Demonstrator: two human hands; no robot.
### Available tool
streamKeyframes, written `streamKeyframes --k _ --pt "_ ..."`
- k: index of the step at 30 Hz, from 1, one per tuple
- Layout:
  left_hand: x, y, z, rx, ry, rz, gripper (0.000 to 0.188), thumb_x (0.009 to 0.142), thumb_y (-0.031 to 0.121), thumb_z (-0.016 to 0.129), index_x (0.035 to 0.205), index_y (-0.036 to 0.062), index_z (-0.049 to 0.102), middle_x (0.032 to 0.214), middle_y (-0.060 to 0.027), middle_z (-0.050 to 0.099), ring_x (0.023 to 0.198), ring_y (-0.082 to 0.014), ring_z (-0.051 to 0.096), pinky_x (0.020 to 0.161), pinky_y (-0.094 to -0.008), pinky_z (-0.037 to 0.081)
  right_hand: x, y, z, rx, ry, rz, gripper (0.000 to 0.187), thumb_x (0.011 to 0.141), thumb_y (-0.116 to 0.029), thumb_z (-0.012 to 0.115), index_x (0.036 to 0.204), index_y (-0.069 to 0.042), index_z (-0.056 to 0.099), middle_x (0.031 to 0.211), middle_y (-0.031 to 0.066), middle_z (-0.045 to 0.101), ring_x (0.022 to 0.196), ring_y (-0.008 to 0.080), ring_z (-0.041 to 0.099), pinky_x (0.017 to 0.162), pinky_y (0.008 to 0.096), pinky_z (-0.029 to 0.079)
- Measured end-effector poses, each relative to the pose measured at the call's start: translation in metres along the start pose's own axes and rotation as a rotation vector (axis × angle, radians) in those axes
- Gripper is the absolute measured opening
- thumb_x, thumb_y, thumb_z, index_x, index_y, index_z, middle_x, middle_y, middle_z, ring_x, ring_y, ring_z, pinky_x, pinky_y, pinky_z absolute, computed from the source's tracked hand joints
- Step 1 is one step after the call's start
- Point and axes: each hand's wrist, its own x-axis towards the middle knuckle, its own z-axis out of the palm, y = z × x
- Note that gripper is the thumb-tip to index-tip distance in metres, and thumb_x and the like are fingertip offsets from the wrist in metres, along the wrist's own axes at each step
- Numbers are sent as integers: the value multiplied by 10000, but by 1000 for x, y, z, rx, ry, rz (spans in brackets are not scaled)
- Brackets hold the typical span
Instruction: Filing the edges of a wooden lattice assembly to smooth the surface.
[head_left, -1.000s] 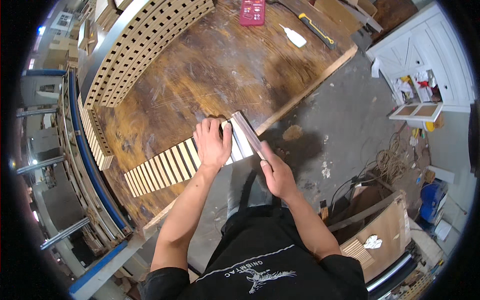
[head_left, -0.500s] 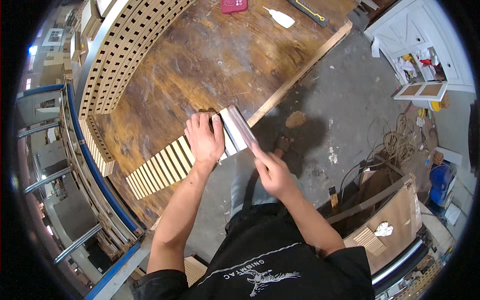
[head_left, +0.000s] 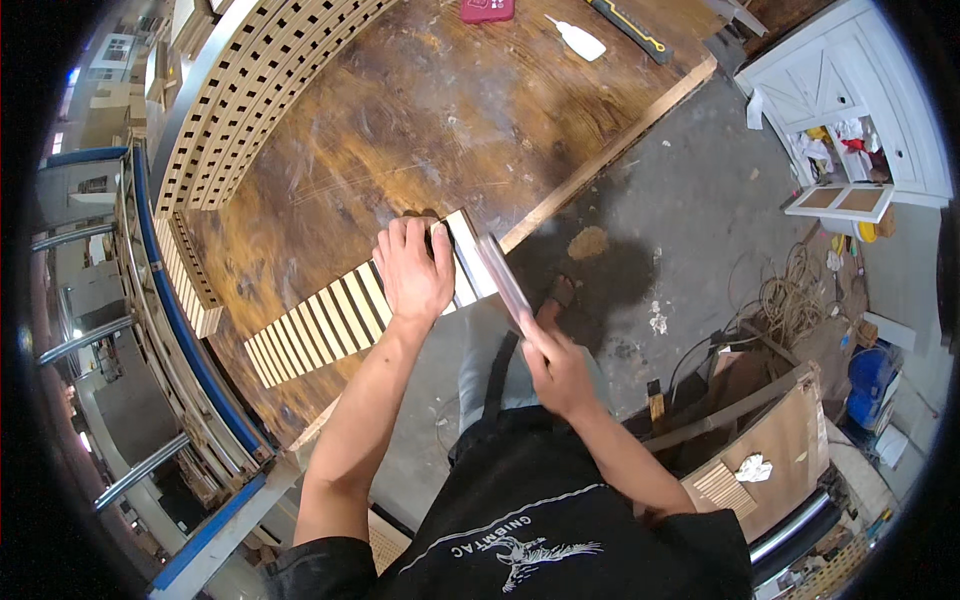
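A wooden panel (head_left: pixel 310 335) with pale slats and dark grooves lies slantwise at the table's near edge, its right end reaching toward that edge. My left hand (head_left: pixel 413 270) presses on it, fingers curled toward the far side and thumb along the top near the right end. Something dark shows beside the thumb, too small to name. My right hand (head_left: pixel 557 368) is closed around the near end of a long, flat, narrow tool (head_left: pixel 504 278), smeared by motion, its exact kind unclear. The tool runs along the panel's right end, on edge; whether it touches is hard to see.
Tall stacks of perforated wooden strips (head_left: pixel 235 110) stand at the left of the brown table (head_left: pixel 400 130). A white squeeze bottle (head_left: pixel 580 40), a yellow-and-black tool (head_left: pixel 635 32) and a red case (head_left: pixel 487 9) lie at the far side. A blue-edged metal frame (head_left: pixel 180 330) borders the left.
The flat tool in my right hand has slid along the panel's end, nearer to me and slightly right. My left hand stays on the panel. The whole view has shifted slightly.
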Motion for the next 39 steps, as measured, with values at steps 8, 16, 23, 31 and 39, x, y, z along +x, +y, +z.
streamKeyframes --k 8,16,23,31,39 --pt "-1 -4 0 14 -37 -32 208 1035 260 600 1134 89 663 1155 -131 612 1098 -353 550 984 -489 407 -1 4 -4 -45 -34 -89 453 1041 -33 603 1495 -38 599 894 217 641 750 342 598 736 400 516" --pt "-5 -3 2 24 -6 15 208 1023 251 613 1141 85 661 1157 -127 611 1095 -352 548 987 -481 405 43 -18 4 69 -169 112 470 1043 -156 628 1512 -142 602 1107 210 707 1006 386 702 896 404 568" --pt "0 -2 0 -19 33 36 190 1027 227 609 1108 60 648 1092 -155 593 1054 -374 546 940 -483 409 -10 -10 -14 -30 -122 109 408 1040 -59 594 1443 -13 631 1158 249 735 996 378 735 854 395 565" --pt "-2 -7 3 9 -21 -17 235 1019 274 615 1128 67 646 1164 -139 602 1104 -359 538 985 -490 402 48 -2 2 60 -153 110 438 1052 -101 607 1489 -101 621 1181 249 734 992 396 725 895 426 563" --pt "-1 2 3 7 -40 -22 261 1022 295 602 1141 68 650 1161 -133 601 1127 -354 538 1004 -495 400 58 6 11 23 -45 4 474 1056 -130 598 1529 -117 578 1095 280 713 961 425 702 874 456 553"
